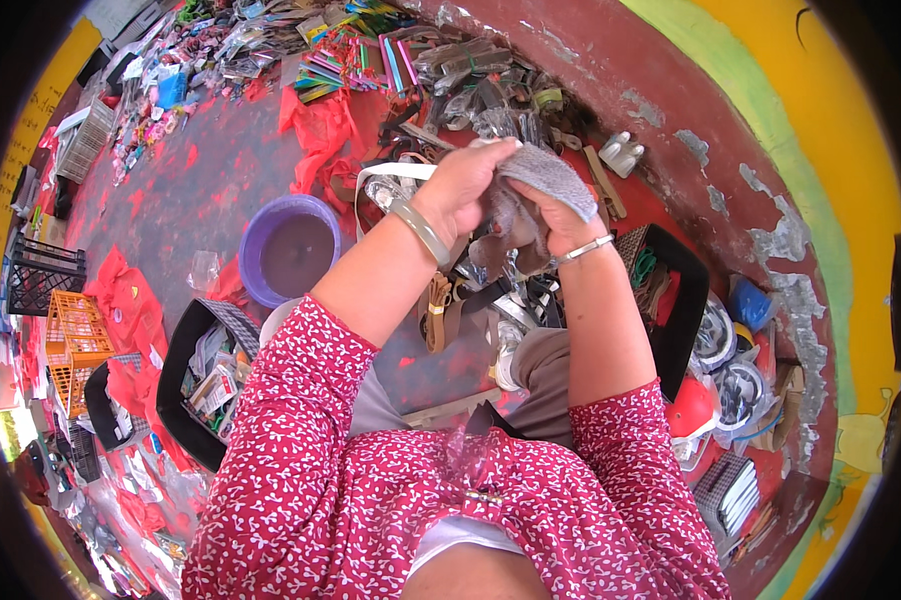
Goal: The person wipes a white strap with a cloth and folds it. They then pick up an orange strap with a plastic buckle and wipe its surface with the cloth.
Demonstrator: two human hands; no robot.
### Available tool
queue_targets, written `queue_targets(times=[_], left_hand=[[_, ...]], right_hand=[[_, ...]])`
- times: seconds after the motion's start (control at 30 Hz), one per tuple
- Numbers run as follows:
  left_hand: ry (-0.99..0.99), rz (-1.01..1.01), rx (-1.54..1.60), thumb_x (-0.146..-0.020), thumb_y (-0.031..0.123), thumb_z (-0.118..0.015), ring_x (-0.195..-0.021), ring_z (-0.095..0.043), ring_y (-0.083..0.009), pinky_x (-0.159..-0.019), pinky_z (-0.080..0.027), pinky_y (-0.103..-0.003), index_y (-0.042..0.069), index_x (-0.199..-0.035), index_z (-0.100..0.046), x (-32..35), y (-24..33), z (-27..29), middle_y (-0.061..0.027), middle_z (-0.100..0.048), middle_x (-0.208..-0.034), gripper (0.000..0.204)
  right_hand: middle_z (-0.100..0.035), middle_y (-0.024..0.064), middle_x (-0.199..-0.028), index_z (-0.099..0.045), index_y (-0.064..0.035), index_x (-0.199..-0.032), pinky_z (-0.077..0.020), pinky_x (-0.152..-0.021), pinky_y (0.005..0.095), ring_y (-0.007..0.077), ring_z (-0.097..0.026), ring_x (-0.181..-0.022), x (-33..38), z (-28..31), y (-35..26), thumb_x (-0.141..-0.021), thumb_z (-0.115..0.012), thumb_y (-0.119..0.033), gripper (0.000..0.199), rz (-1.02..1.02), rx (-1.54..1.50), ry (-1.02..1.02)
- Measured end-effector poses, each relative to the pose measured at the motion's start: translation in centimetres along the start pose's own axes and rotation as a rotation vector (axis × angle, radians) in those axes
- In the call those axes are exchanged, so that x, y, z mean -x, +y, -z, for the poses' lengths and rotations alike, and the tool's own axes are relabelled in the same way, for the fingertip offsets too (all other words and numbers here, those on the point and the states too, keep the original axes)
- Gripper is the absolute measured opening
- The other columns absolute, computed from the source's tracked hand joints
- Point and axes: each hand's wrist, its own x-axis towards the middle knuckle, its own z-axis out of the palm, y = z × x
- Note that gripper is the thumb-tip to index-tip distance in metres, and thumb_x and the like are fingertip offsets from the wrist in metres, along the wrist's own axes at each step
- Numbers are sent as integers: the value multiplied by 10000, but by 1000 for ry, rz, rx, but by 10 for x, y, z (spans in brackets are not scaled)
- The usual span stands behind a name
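A damp-looking grey cloth (548,172) is stretched between my two hands, above a heap of goods. My left hand (462,192), with a pale bangle at the wrist, grips its left end. Around its right end my right hand (567,222) is closed, with the cloth draped over the fingers. A brownish, crumpled piece (510,225) hangs between the hands; I cannot tell whether it is part of the cloth. Below lie coiled brown belts (436,312). To the left stands a purple bucket (251,252) with murky water.
Black bins (175,370) flank me, the right bin (682,330) near the wall. An orange crate (70,345) and a black crate (45,275) stand at left. White bottles (621,155) sit by the peeling wall (770,240). Piled goods (260,40) line the far side.
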Motion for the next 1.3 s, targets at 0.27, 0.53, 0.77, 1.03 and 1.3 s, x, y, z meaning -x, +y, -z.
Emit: queue_targets(times=[0.27, 0.53, 0.77, 1.03, 1.3], left_hand=[[134, -261, 10, -901, 180, -439, -956, -582, -297, -859, -467, -394, -90, -1043, -517, 12, 30, 1, -201, -593, -989, 314], [242, -341, 54, -893, 194, -428, -994, -562, -338, -892, -442, -407, -106, -1061, -505, 11, 61, 31, -228, -578, -1041, 352], [388, -417, 176, -910, 157, -361, -903, -592, -335, -831, -482, -417, -96, -994, -510, -1, 84, 70, -232, -593, -955, 305], [318, -391, 250, -935, 379, -315, -1024, -528, -373, -902, -423, -479, -69, -1095, -443, -5, 70, 69, -258, -529, -1090, 492], [-8, -148, 439, -873, 573, -319, -1115, -456, -406, -961, -352, -511, 12, -1125, -418, 13, 29, 21, -298, -455, -1188, 624]], right_hand=[[-607, 43, -989, -571, -67, -1069, -478, -787, 284, 155, -577, -915, 4, -17, 6, -721, -688, 1, 374, -149, -83, -72], [-621, 37, -882, -586, -51, -1045, -489, -563, 280, 129, -594, -694, 26, -22, 10, -723, -698, -50, 341, -166, 6, -167], [-630, 61, -885, -597, -9, -1041, -471, -696, 247, 115, -584, -817, 43, 2, 19, -794, -624, -110, 268, 51, 412, -312], [-616, 52, -905, -595, -12, -1037, -489, -678, 251, 115, -591, -793, 47, 13, 13, -783, -634, -103, 272, -25, 257, -227], [-602, 27, -941, -574, -31, -1059, -477, -709, 263, 130, -578, -825, 33, -3, 12, -799, -647, -173, 305, -5, 183, -150]])
